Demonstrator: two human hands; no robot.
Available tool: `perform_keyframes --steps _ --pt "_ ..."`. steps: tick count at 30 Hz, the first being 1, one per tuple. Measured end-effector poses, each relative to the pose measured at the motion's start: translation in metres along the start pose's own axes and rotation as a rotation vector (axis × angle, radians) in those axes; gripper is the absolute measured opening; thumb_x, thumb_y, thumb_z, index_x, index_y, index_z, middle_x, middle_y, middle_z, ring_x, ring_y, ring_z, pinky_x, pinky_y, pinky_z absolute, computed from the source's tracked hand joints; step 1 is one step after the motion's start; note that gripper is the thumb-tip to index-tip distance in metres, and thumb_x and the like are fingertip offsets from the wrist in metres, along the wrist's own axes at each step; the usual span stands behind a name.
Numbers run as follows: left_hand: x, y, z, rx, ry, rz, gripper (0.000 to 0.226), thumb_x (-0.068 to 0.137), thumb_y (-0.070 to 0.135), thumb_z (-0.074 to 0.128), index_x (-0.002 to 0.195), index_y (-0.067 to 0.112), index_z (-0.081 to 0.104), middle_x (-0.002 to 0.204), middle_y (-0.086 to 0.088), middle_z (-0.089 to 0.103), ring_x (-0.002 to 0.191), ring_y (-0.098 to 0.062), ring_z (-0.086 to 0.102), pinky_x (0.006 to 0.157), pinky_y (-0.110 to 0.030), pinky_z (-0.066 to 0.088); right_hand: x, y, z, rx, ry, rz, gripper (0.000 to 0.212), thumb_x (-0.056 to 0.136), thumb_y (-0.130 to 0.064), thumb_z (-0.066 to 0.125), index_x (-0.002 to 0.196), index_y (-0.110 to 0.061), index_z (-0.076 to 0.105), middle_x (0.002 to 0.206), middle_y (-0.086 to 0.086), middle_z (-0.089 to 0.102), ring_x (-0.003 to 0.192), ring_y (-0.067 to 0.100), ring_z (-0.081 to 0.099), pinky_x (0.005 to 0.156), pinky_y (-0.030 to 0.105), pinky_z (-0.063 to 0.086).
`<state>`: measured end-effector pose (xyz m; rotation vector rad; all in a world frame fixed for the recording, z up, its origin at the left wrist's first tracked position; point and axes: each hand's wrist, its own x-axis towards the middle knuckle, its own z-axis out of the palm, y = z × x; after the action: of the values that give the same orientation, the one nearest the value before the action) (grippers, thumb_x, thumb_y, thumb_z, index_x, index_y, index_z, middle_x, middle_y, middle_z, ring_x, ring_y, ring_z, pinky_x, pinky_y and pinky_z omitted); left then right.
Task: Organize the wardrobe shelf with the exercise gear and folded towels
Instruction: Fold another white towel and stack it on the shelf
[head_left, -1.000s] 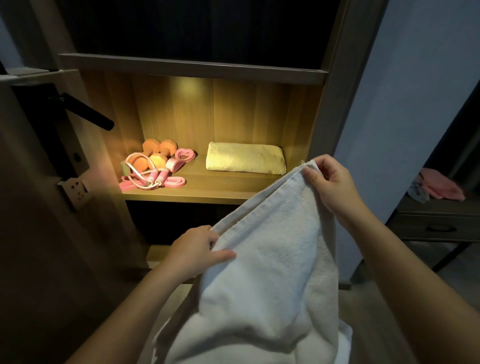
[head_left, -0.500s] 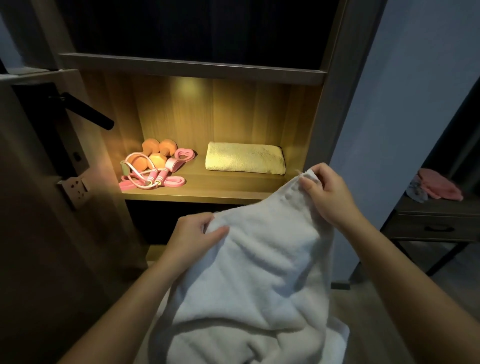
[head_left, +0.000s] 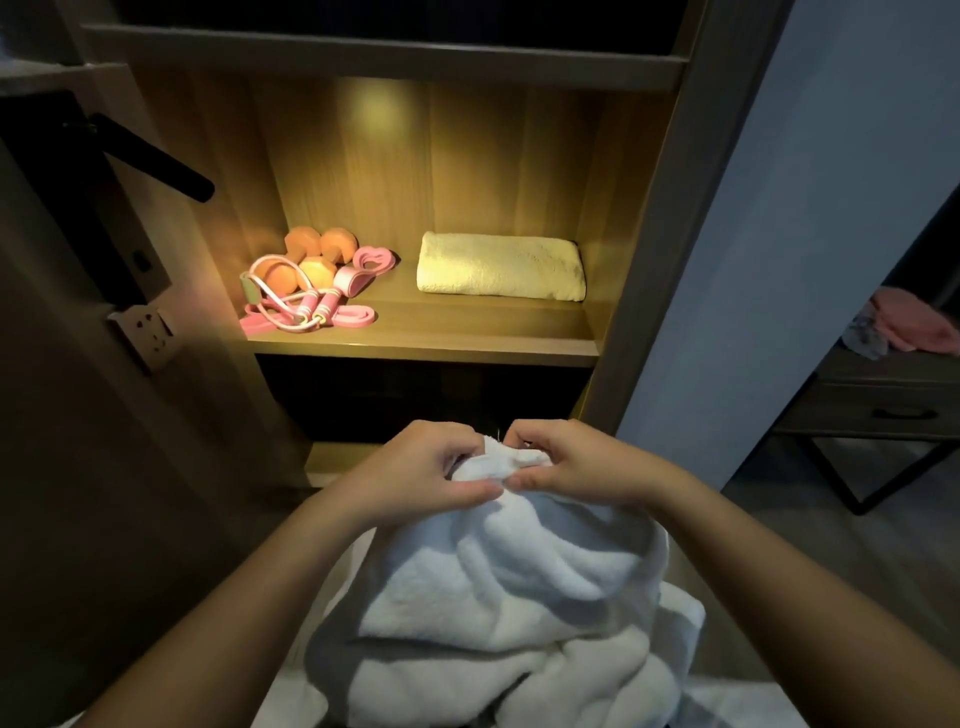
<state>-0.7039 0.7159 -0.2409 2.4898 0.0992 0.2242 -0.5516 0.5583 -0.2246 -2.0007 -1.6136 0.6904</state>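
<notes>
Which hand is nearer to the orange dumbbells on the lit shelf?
Left. The left hand is below the orange dumbbells, slightly right of them; the right hand is farther right. Both pinch the white towel.

Of the person, two forearms and two hands show, all bare. The left forearm and the right forearm are uncovered along their whole visible length — smooth, slim, narrowing toward the wrists. The left hand and the right hand have short, rounded fingers with soft knuckles; the fingernails are too dim to make out.
</notes>
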Motion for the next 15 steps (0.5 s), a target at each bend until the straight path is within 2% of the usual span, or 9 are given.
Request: perform_keyframes --steps 2,4,7,11,15 --pt "-0.003 -0.007 0.001 -0.047 -0.133 -0.088 0.031 0.083 0.044 0.07 0.079 0.013 0.069 0.084 0.002 0.055 0.078 -0.015 0.054 0.066 -0.03 0.047 -0.001 0.009 0.006 -0.032 0.045 0.042 0.018 0.089 -0.03 0.066 0.085 -0.04 0.051 0.086 -0.014 0.06 0.079 0.002 0.056 0.066 0.022 0.043" --pt "-0.007 -0.017 0.001 -0.084 -0.242 -0.159 0.03 0.085 0.045 0.069 0.082 0.015 0.073 0.091 -0.003 0.054 0.083 -0.016 0.055 0.072 -0.034 0.05 -0.002 0.018 0.01 -0.08 0.08 0.108 0.014 0.091 -0.033 0.062 0.087 -0.039 0.05 0.088 -0.012 0.061 0.081 0.006 0.058 0.065 0.024 0.045" --pt "-0.014 -0.033 0.007 -0.059 -0.304 -0.24 0.031 0.085 0.048 0.066 0.083 0.018 0.075 0.091 -0.003 0.051 0.086 -0.018 0.054 0.074 -0.039 0.051 -0.003 0.032 0.019 -0.183 0.118 0.18 0.008 0.093 -0.038 0.058 0.097 -0.036 0.051 0.088 -0.013 0.06 0.079 0.008 0.057 0.061 0.023 0.042" --pt "-0.024 -0.055 0.014 0.159 -0.243 -0.296 0.033 0.081 0.055 0.065 0.081 0.022 0.07 0.091 0.01 0.048 0.084 -0.01 0.051 0.072 -0.041 0.051 -0.002 0.043 0.032 -0.273 0.152 0.23 0.013 0.094 -0.04 0.056 0.102 -0.03 0.052 0.084 -0.01 0.058 0.075 0.01 0.056 0.056 0.023 0.037" --pt "-0.034 -0.063 0.028 0.327 -0.017 -0.272 0.029 0.085 0.052 0.062 0.074 0.026 0.056 0.087 0.011 0.045 0.077 -0.01 0.049 0.062 -0.028 0.042 0.003 0.054 0.048 -0.306 0.172 0.299 0.019 0.095 -0.042 0.053 0.109 -0.028 0.052 0.087 -0.007 0.06 0.076 0.014 0.056 0.056 0.027 0.037"
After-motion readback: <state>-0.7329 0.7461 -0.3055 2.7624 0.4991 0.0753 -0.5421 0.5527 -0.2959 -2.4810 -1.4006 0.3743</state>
